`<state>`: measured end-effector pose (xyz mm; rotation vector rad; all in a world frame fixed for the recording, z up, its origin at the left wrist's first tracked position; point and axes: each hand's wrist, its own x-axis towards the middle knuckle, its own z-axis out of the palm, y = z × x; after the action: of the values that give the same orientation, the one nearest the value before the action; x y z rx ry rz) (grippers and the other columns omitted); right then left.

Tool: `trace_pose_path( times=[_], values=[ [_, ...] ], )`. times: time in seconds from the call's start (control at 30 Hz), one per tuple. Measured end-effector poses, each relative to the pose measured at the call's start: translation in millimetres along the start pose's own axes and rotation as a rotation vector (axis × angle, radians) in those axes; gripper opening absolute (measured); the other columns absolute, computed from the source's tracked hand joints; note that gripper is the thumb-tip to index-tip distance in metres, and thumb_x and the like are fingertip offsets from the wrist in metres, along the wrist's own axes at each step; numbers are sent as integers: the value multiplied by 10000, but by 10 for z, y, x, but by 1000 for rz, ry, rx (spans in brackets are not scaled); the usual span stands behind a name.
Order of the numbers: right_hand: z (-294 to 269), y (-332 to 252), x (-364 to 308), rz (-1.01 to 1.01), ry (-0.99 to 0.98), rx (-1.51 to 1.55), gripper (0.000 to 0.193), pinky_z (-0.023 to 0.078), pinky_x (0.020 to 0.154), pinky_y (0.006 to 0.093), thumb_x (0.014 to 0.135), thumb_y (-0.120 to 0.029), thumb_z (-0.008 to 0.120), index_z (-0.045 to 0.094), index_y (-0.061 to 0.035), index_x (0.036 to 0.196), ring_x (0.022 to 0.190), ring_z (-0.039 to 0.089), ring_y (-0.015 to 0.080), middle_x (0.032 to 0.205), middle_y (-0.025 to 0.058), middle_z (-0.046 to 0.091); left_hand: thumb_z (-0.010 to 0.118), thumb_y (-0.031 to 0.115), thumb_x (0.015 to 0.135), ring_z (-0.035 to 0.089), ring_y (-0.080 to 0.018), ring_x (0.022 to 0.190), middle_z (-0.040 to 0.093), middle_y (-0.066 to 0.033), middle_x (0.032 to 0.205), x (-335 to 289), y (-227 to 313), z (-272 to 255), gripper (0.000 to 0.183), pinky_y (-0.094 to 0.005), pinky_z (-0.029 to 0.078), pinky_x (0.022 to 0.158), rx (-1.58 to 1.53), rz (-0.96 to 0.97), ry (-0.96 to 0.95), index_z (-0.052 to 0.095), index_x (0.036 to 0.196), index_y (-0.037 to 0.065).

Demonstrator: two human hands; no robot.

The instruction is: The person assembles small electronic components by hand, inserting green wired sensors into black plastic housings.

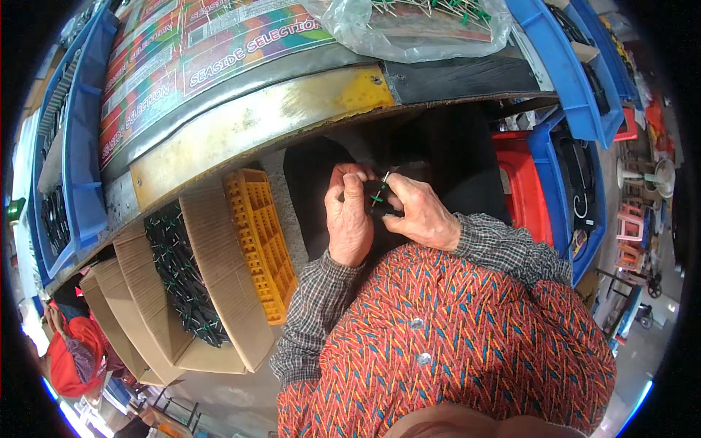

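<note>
Both my hands are close together over my lap, in front of the table edge. Between their fingertips is a small dark piece with green bits and a thin pale pin; its exact kind is hard to make out. My left hand pinches it from the left with thumb and fingers. From the right, my right hand grips it, thumb and forefinger near the pale pin. A cardboard box to the left holds many black pieces with green parts. On the table, a see-through plastic bag holds green-tipped pale pins.
The metal table edge runs just beyond my hands. A yellow plastic crate stands beside the cardboard box. Blue bins line the left, and another blue bin is at the right. A red stool stands right of my lap.
</note>
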<state>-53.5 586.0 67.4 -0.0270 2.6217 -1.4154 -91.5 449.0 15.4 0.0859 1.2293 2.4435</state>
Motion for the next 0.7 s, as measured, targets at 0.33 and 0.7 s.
trace_pose_path(
  times=[0.33, 0.7],
  values=[
    [-141, -110, 43, 172, -55, 78, 280, 407, 538, 340, 727, -81, 700, 469, 7, 857, 589, 523, 173, 647, 92, 486, 619, 7, 876, 593, -152, 934, 603, -104, 1071, -224, 108, -83, 203, -278, 506, 780, -51, -64, 86, 539, 1062, 13],
    [-145, -59, -10, 248, -147, 529, 195, 421, 525, 200, 945, -157, 512, 562, 25, 992, 580, 506, 49, 723, 27, 589, 594, 67, 911, 631, -170, 759, 637, -137, 960, -232, 247, -114, 182, -272, 558, 607, -46, -105, 116, 561, 1047, -49]
  ],
)
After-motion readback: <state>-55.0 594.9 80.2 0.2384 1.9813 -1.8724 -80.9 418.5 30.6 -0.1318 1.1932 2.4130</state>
